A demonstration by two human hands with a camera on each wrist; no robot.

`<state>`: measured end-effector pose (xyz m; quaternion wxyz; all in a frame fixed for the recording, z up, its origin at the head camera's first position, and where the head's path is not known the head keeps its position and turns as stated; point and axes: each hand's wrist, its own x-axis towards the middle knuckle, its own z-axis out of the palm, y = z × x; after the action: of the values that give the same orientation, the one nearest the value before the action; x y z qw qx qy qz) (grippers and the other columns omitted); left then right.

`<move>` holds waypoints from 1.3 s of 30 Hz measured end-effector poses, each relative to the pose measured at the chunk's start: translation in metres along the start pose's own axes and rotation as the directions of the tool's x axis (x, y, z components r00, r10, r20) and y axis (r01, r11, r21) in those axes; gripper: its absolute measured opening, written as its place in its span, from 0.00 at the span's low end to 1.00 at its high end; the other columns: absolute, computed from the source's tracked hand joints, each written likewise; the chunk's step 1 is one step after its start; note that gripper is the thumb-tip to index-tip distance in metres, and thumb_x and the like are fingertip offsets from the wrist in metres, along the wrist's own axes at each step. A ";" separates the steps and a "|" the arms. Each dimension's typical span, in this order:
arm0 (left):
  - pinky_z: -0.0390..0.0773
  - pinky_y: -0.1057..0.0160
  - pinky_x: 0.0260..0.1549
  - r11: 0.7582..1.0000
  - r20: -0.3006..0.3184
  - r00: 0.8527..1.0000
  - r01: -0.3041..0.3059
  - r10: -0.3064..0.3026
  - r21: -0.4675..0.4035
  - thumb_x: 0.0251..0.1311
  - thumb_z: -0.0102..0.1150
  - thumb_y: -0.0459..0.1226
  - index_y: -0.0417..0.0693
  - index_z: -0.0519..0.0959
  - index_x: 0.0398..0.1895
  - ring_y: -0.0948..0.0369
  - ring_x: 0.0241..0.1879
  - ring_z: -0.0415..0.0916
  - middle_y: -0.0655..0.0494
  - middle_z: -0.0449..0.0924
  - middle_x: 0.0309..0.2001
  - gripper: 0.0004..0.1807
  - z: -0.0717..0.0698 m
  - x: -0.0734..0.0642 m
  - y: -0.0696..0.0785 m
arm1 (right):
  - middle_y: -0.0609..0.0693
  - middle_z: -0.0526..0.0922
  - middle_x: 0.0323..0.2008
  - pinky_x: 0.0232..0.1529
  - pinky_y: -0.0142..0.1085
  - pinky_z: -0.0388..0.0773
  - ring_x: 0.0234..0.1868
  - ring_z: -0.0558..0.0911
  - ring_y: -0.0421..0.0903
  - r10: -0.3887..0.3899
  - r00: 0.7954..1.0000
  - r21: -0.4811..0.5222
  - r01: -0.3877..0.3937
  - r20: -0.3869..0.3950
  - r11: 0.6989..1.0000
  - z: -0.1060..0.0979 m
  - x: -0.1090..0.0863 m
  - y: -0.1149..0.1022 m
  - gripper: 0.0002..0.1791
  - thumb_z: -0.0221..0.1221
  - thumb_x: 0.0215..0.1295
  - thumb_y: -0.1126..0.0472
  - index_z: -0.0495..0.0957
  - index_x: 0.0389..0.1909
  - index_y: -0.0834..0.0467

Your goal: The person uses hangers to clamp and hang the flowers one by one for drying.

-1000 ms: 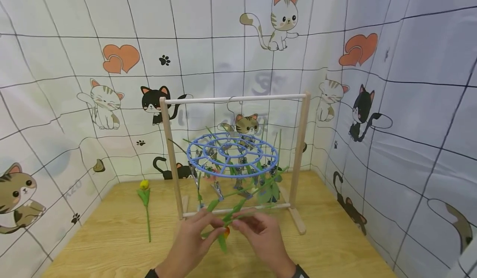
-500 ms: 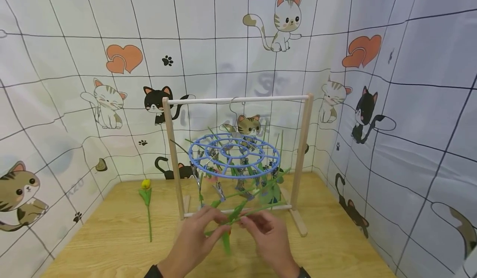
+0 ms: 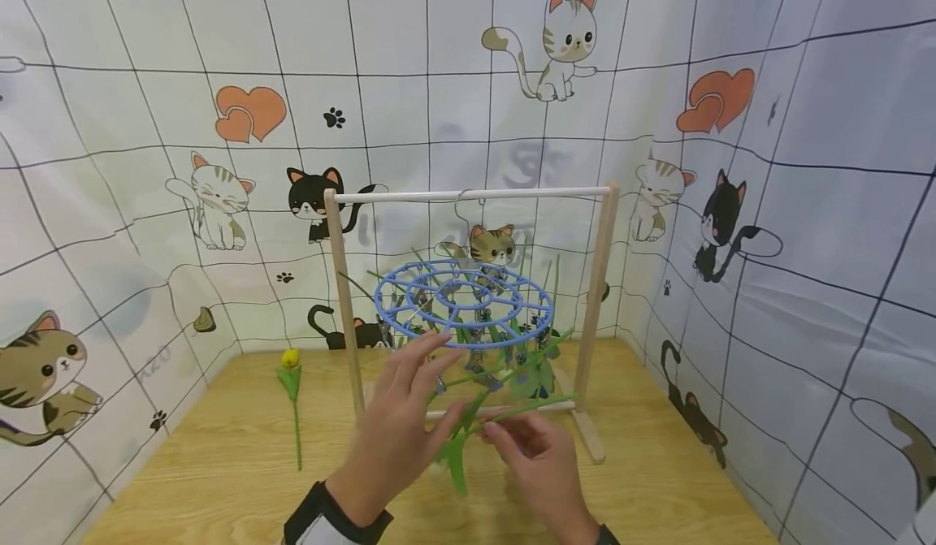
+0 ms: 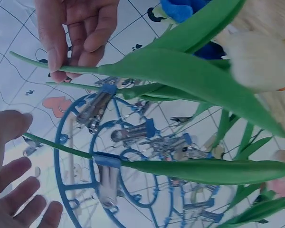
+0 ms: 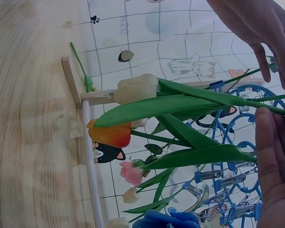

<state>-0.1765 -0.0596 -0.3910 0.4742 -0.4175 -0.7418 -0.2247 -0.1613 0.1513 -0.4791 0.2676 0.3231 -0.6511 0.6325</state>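
My right hand (image 3: 537, 464) pinches the green stem of a white tulip (image 5: 137, 90) between thumb and fingers. Its long leaves (image 4: 190, 80) stretch away from the hand in the left wrist view. My left hand (image 3: 402, 419) is spread and raised at the front of a blue round clip hanger (image 3: 464, 342), holding nothing. In the left wrist view a clipped flower's stem (image 4: 61, 146) ends beside the left thumb; whether they touch I cannot tell. An orange tulip (image 5: 111, 134) and a pink flower (image 5: 131, 173) hang head down among the metal clips (image 4: 133, 133).
A wooden stand (image 3: 601, 285) with a white top bar (image 3: 468, 196) carries the hanger. A yellow tulip (image 3: 291, 358) lies on the wooden table (image 3: 219, 464) at the left. Cat-patterned cloth (image 3: 409, 106) encloses the back and sides. A blue flower (image 5: 166, 219) also hangs there.
My left hand has let go of the tulip's leafy part and moved up towards the hanger, its fingers spreading. The right hand keeps its pinch on the stem. The view shifted slightly.
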 end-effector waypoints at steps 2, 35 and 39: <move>0.62 0.47 0.68 1.000 0.033 0.999 -0.016 0.016 0.015 0.54 0.75 0.41 0.41 0.68 0.70 0.44 0.71 0.58 0.43 0.63 0.72 0.41 0.002 0.005 0.001 | 0.63 0.85 0.40 0.39 0.45 0.85 0.39 0.86 0.54 -0.006 1.000 0.000 0.006 0.000 1.000 0.001 0.002 -0.007 0.12 0.59 0.68 0.75 0.80 0.50 0.64; 0.68 0.48 0.65 0.990 0.118 0.985 0.114 -0.123 0.080 0.59 0.72 0.38 0.46 0.66 0.72 0.47 0.69 0.62 0.45 0.68 0.66 0.39 -0.018 -0.008 -0.046 | 0.59 0.85 0.42 0.40 0.45 0.84 0.39 0.85 0.57 0.071 0.997 -0.019 -0.072 -0.037 0.997 -0.006 -0.007 -0.003 0.10 0.60 0.70 0.71 0.81 0.49 0.60; 0.68 0.49 0.65 0.987 0.090 0.986 0.131 -0.139 0.092 0.60 0.70 0.39 0.46 0.64 0.74 0.47 0.68 0.63 0.46 0.67 0.68 0.39 -0.021 -0.008 -0.050 | 0.62 0.85 0.39 0.38 0.47 0.84 0.38 0.86 0.55 0.058 0.998 -0.014 -0.059 -0.033 0.998 -0.006 -0.006 -0.004 0.10 0.59 0.69 0.73 0.81 0.49 0.61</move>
<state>-0.2056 -0.1055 -0.3862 0.4389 -0.3561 -0.7994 -0.2039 -0.1548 0.1582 -0.4813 0.2619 0.2917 -0.6604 0.6405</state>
